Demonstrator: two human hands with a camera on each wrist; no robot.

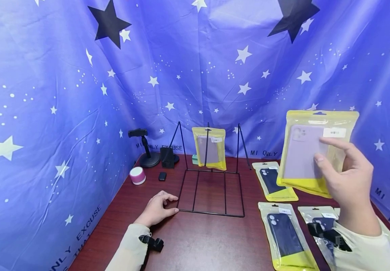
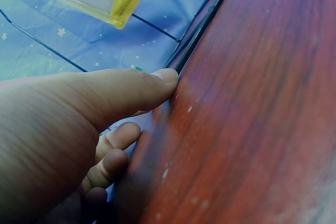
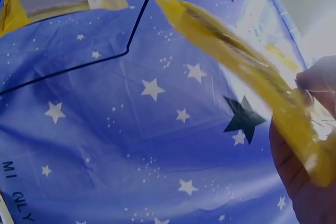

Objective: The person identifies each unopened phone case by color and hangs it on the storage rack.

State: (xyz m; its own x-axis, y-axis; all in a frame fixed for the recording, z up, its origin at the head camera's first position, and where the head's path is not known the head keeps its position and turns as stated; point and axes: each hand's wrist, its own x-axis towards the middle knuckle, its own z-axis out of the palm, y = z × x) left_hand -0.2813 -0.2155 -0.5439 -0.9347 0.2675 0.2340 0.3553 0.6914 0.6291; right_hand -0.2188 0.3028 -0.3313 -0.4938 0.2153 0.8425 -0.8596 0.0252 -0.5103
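Note:
My right hand [image 1: 349,180] pinches a phone case package [image 1: 305,150], a clear pouch with yellow edges and a lilac case inside. It is held up on the right, above the table; the right wrist view shows the pouch [image 3: 226,51] edge-on. At the front left corner of a black wire rack [image 1: 212,214], the thumb and index finger of my left hand [image 1: 157,209] grip the frame. In the left wrist view the thumb [image 2: 131,90] lies against the wire, the other fingers curled below. Another lilac phone case package [image 1: 208,150] hangs upright on the rack's middle wire.
Packaged dark phone cases [image 1: 284,233] lie on the right of the dark red table [image 1: 195,241], partly under my right arm. At the back left stand a phone stand [image 1: 144,148], a black box [image 1: 167,157] and a pink-and-white jar [image 1: 137,175]. A starry blue cloth [image 1: 195,75] hangs behind.

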